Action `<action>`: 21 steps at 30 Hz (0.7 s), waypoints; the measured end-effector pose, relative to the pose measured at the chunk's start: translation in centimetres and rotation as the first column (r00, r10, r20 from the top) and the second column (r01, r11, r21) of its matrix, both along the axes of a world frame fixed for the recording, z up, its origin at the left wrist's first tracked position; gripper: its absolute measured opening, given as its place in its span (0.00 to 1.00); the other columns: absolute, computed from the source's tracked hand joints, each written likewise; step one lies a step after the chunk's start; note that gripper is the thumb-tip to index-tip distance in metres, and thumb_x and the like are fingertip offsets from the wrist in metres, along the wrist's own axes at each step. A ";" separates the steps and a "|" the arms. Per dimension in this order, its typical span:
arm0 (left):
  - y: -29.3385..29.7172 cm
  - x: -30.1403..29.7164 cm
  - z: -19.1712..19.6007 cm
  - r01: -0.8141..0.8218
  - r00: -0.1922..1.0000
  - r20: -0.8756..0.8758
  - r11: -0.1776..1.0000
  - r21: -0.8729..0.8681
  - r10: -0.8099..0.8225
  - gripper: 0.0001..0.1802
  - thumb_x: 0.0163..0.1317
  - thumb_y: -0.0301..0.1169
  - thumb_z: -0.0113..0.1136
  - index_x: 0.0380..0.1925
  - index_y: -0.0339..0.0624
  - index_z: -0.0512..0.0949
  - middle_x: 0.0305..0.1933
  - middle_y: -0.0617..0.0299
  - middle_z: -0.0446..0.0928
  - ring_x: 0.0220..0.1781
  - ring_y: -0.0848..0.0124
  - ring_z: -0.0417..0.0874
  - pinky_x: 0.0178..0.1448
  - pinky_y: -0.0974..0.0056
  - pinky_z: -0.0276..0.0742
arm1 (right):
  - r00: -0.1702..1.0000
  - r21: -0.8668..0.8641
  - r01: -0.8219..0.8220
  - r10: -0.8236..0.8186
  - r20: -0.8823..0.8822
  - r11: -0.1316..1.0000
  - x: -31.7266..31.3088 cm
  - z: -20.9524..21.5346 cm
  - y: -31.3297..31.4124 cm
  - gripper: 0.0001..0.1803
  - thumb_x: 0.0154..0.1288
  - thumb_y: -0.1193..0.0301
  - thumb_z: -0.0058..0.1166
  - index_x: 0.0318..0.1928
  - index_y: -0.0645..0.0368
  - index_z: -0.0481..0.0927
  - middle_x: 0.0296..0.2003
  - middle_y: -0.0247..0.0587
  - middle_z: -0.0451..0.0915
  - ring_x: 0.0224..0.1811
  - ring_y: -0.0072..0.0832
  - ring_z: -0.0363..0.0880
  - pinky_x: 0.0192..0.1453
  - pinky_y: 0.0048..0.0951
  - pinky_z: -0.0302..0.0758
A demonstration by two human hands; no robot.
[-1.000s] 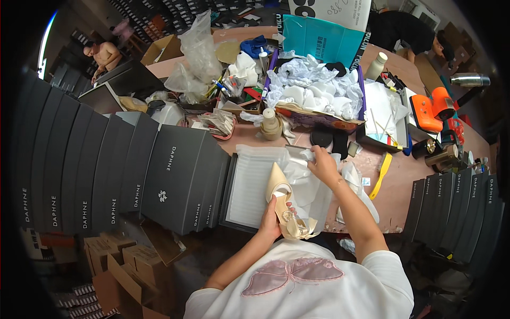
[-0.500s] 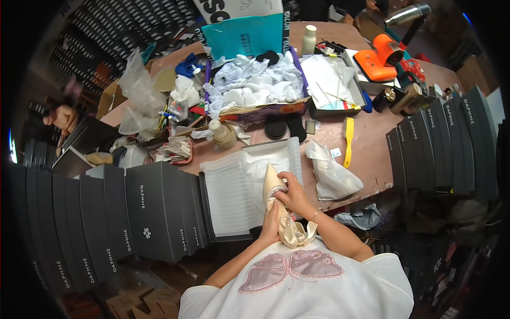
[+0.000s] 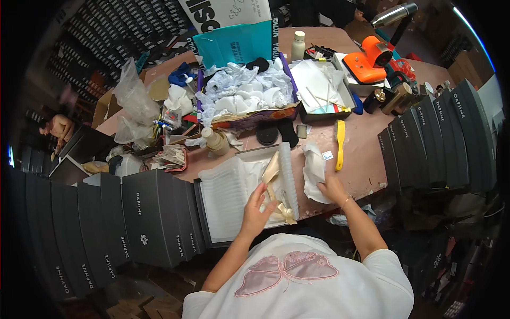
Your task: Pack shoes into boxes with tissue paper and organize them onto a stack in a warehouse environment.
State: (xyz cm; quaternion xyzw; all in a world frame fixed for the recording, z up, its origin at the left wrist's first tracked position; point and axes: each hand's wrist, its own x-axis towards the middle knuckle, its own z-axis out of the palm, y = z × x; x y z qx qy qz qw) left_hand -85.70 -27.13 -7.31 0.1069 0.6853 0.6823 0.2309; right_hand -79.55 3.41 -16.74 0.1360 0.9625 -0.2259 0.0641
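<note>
A cream satin shoe (image 3: 271,169) with a pointed toe and a bow at its heel end lies in an open shoebox (image 3: 257,152) lined with white paper and translucent padding (image 3: 220,192). Over the shoe's near part is my left hand (image 3: 257,213), its fingers apart and nothing gripped in it. My right hand (image 3: 333,190) is to the right of the box, with its fingers closed on the near right edge of a soft white bag (image 3: 313,169). The fingertips are partly hidden against the bag.
Dark shoeboxes are stacked at left (image 3: 154,218) and right (image 3: 443,141). Behind the open box are a bottle (image 3: 215,142), a round black lid (image 3: 266,133) and a carton of crumpled paper (image 3: 249,123). A yellow brush (image 3: 340,146) lies beyond the bag.
The shoe, held in both hands before, now lies in the shoebox. My left hand has let go and opened; my right hand has moved right to the white bag, which now looks narrower.
</note>
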 end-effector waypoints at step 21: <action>-6.0 0.8 1.9 -0.524 0.837 0.349 0.801 0.289 0.421 0.24 0.70 0.42 0.50 0.57 0.36 0.69 0.51 0.57 0.75 0.49 0.71 0.77 0.52 0.64 0.75 | 0.628 0.066 -0.552 0.467 -0.622 0.831 -5.9 14.6 -19.6 0.22 0.56 0.64 0.61 0.52 0.48 0.76 0.63 0.39 0.66 0.71 0.51 0.50 0.70 0.64 0.43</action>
